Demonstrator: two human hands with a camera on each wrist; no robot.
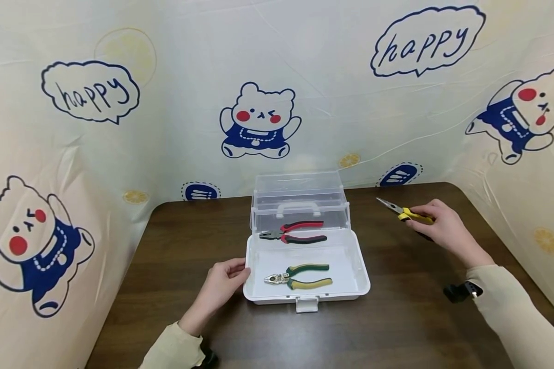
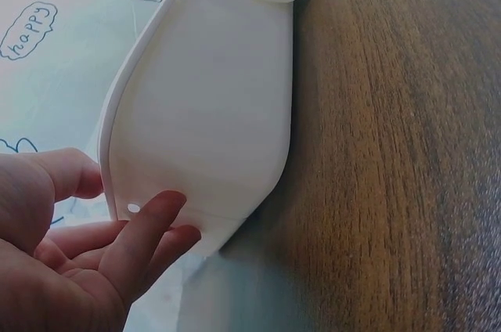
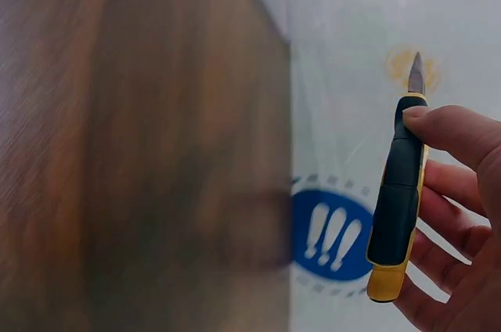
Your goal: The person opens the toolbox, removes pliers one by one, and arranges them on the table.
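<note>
My right hand [image 1: 438, 224] holds yellow-and-black needle-nose pliers [image 1: 394, 206] above the right part of the table, jaws pointing up and left. In the right wrist view the thumb lies along the dark grip. An opened white toolbox [image 1: 346, 294] with a clear lid stands in the middle. At its left edge is my left hand [image 1: 223, 282]; the left wrist view has the thumb at the rim and the fingers [image 2: 160, 214] against the outer wall. Inside lie pliers with green-and-yellow handles [image 1: 310, 283], in front of pliers with red-and-black handles [image 1: 304, 239].
The clear lid [image 1: 300, 195] leans back behind the tray, its handle facing forward. A latch [image 1: 307, 305] sticks out at the box's front. Under it is the dark wooden table [image 1: 189, 230], with a printed cloth [image 1: 180, 102] hanging behind and at both sides.
</note>
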